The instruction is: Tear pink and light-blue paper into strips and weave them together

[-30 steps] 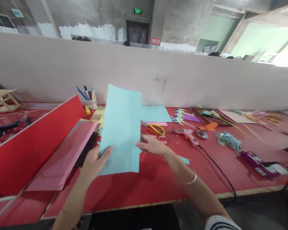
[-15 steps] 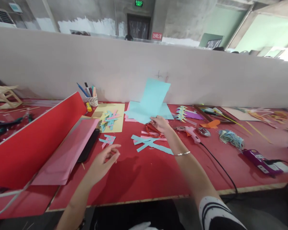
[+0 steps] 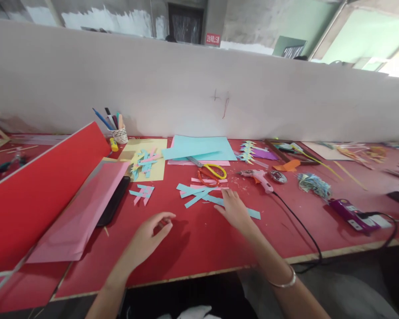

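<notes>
Left hand (image 3: pixel 151 234) is above the near part of the red table (image 3: pixel 193 257), fingers curled, thumb and fingertips apart with a small gap between; it holds nothing. Right hand (image 3: pixel 234 210) reaches over the long blue strip (image 3: pixel 253 213), which passes beneath it and shows on both sides; fingertips lie near the end of a pink strip (image 3: pixel 216 188). Whether the right fingers touch or pinch paper: cannot tell. More blue strips (image 3: pixel 190 190) lie crossed just left of the right hand. Scissors (image 3: pixel 199 164), one handle yellow and one orange-red, lie beyond these strips, blades pointing away and left toward the blue sheets (image 3: pixel 202 144), which are stacked near the partition (image 3: pixel 146 84). Small cluster of blue and pink pieces (image 3: pixel 142 193): beyond the left hand, slightly left. Second pile of cut pieces (image 3: pixel 149 163): on the yellow sheet (image 3: pixel 158 173). Pink glue gun (image 3: pixel 260 178): right of the scissors, cord running toward the near edge. Pink paper (image 3: pixel 80 217): left of the left hand, beside the red board (image 3: pixel 53 186).
</notes>
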Demonstrator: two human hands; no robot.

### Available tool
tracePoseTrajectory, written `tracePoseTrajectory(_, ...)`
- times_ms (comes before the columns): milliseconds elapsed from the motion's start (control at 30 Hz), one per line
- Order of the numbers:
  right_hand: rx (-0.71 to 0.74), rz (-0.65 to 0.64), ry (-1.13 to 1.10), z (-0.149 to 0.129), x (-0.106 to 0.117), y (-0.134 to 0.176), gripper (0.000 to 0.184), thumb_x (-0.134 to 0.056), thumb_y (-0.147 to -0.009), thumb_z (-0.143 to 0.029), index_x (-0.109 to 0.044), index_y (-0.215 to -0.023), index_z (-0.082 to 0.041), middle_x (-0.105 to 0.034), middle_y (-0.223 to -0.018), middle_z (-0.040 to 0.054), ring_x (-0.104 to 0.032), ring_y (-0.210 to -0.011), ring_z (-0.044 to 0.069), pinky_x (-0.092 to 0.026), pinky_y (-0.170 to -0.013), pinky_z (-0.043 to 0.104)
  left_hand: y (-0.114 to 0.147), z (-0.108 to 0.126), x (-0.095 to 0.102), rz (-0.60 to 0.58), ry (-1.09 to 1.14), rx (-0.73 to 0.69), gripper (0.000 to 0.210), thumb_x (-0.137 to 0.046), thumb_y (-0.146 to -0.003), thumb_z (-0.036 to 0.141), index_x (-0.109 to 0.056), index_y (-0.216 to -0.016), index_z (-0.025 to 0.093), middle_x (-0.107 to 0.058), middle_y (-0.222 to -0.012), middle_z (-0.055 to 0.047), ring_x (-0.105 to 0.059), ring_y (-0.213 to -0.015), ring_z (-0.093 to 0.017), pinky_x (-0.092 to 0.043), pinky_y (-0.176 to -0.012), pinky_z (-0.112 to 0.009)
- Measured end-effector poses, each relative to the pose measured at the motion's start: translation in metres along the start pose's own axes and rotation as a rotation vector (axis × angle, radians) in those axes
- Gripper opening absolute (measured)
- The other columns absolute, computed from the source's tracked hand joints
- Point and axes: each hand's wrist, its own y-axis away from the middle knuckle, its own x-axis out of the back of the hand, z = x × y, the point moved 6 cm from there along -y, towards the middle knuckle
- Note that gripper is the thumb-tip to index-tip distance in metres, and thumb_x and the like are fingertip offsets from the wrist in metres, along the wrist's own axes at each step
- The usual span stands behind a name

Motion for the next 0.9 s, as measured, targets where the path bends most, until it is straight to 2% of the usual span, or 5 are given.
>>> tracePoseTrajectory(267, -0.010, -0.029, -0.115, 0.002, -0.004, 0.010, 0.019, -0.042, -0.075, -0.015, -0.056, -0.087, -0.017, -0.063, -0.084, 0.0074, -0.059, -0.076, 0.018, -0.043, -0.064, 0.027, 0.003, 0.017, -0.026, -0.144, -0.105, -0.129, 0.026, -0.039, -0.079, 0.029, -0.056, -0.098, 0.023, -0.062, -0.093, -0.002, -0.057, -0.083, -0.016, -0.046, -0.077, -0.028)
tracePoseTrajectory(433, 0.006, -0.027, -0.091, 0.011, 0.022, 0.025, 0.013, -0.044, -0.074, -0.017, -0.056, -0.070, -0.019, -0.062, -0.068, 0.0023, -0.055, -0.062, 0.015, -0.036, -0.057, 0.024, 0.010, 0.022, -0.016, -0.047, -0.219, -0.207, 0.026, -0.038, -0.081, 0.028, -0.053, -0.102, 0.025, -0.060, -0.091, -0.002, -0.056, -0.086, -0.015, -0.045, -0.078, -0.028)
tracePoseTrajectory(667, 0.406, 0.318, 0.011, -0.018, 0.053, 0.057, 0.025, -0.036, -0.085, -0.021, -0.056, -0.069, -0.019, -0.059, -0.065, 0.0022, -0.049, -0.064, 0.014, -0.033, -0.070, 0.028, 0.028, 0.070, -0.017, 0.371, -0.615, -0.726, 0.033, -0.044, -0.081, 0.029, -0.047, -0.114, 0.021, -0.054, -0.107, -0.009, -0.047, -0.100, -0.020, -0.035, -0.088, -0.034)
tracePoseTrajectory(767, 0.629, 0.308, 0.007, -0.037, 0.037, 0.068, 0.031, -0.032, -0.088, -0.017, -0.057, -0.070, -0.018, -0.060, -0.066, 0.0014, -0.048, -0.066, 0.012, -0.032, -0.079, 0.028, 0.026, 0.074, -0.038, 0.306, -0.772, -0.827, 0.031, -0.045, -0.082, 0.024, -0.050, -0.112, 0.023, -0.057, -0.106, -0.007, -0.048, -0.098, -0.019, -0.030, -0.087, -0.034)
tracePoseTrajectory(900, 0.731, 0.293, 0.047, -0.045, 0.023, 0.077, 0.032, -0.031, -0.088, -0.014, -0.059, -0.074, -0.019, -0.062, -0.074, 0.0025, -0.047, -0.071, 0.012, -0.033, -0.080, 0.027, 0.018, 0.062, -0.058, 0.142, -0.846, -0.794, 0.030, -0.047, -0.080, 0.020, -0.051, -0.110, 0.021, -0.059, -0.109, -0.005, -0.049, -0.096, -0.019, -0.031, -0.081, -0.032)
